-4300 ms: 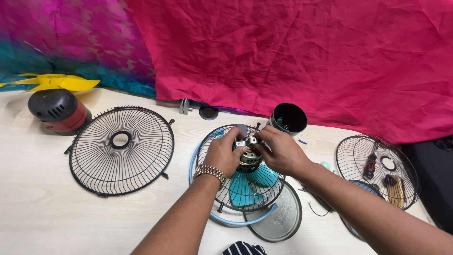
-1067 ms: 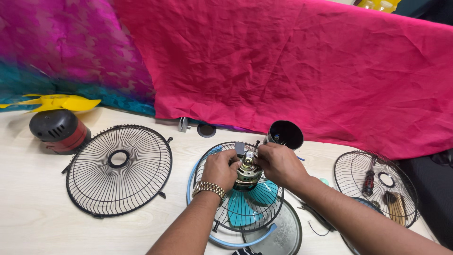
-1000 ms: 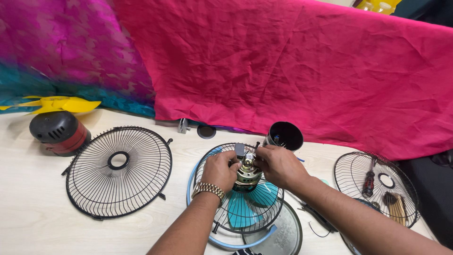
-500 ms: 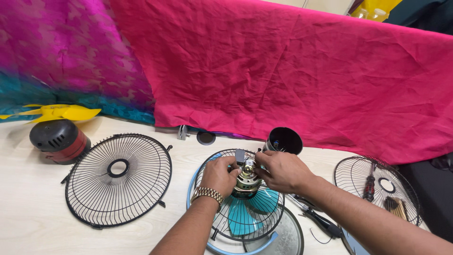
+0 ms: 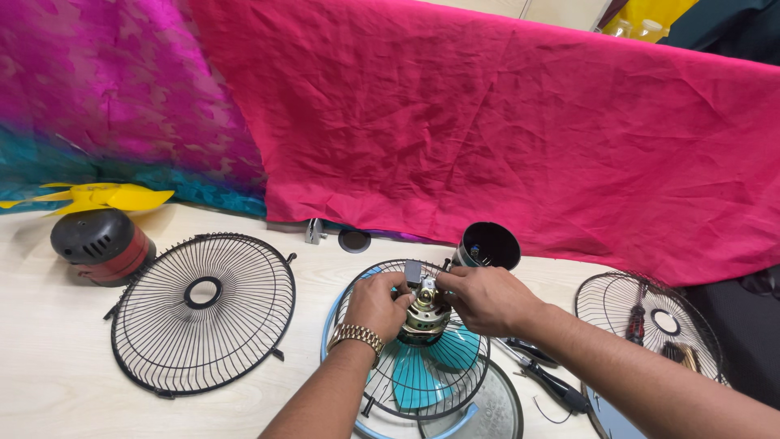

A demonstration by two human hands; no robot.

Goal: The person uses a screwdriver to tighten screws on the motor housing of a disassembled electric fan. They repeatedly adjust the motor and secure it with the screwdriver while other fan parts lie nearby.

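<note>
Both my hands grip a small fan motor (image 5: 424,310) with bare metal body and copper windings, held above a black wire fan guard (image 5: 382,390). My left hand (image 5: 377,302), with a gold watch on the wrist, holds the motor's left side. From the right, my right hand (image 5: 486,297) pinches its top. A teal fan blade (image 5: 418,382) lies inside the guard beneath the motor, and a light blue ring (image 5: 331,321) runs round the guard's rim.
On the light wooden table (image 5: 49,366) lie a second black guard (image 5: 203,309) at left, a red and black motor housing (image 5: 99,244), a yellow blade (image 5: 106,197), a black cup-shaped cover (image 5: 487,245), pliers (image 5: 544,374) and a third guard (image 5: 650,325) holding tools. Pink cloth (image 5: 487,130) hangs behind.
The view has tilted upward a little, so the table items sit lower in frame. My hands stay on the motor with small finger shifts at its top.
</note>
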